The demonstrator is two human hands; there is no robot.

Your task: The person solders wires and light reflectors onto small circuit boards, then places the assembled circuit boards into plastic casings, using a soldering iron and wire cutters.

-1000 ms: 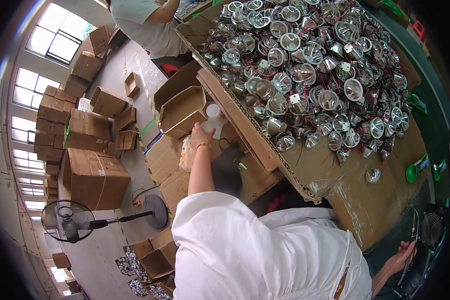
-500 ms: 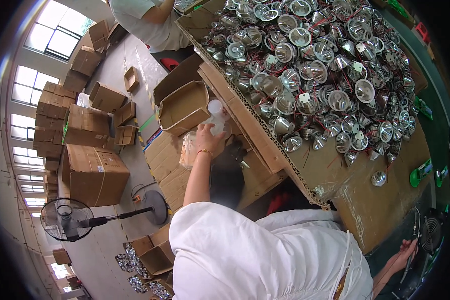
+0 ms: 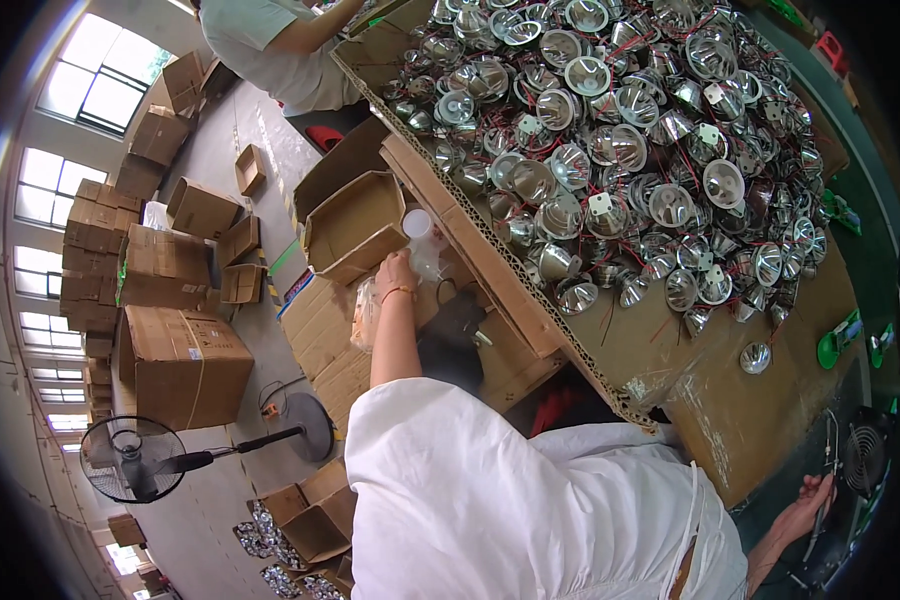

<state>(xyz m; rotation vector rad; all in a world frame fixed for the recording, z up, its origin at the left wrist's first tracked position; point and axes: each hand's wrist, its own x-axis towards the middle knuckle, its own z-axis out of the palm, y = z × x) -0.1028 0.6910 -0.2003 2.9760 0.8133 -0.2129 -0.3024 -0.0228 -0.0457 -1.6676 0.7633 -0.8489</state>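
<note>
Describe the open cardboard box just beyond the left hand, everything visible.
The open cardboard box is plain brown, shallow and open-topped, with low upright walls, angled corners and its inside floor showing. It sits level-looking on a cardboard-covered surface, left of the large tray heaped with silvery reflectors. A pale, round cup-like container is beside its right end. The left hand is close to its near wall; whether they touch can't be told.

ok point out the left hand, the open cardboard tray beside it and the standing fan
Left hand (image 3: 396, 275), head view: back of the hand
Open cardboard tray (image 3: 356, 214), head view: bare inside bottom
Standing fan (image 3: 192, 461), head view: dark neck
</note>
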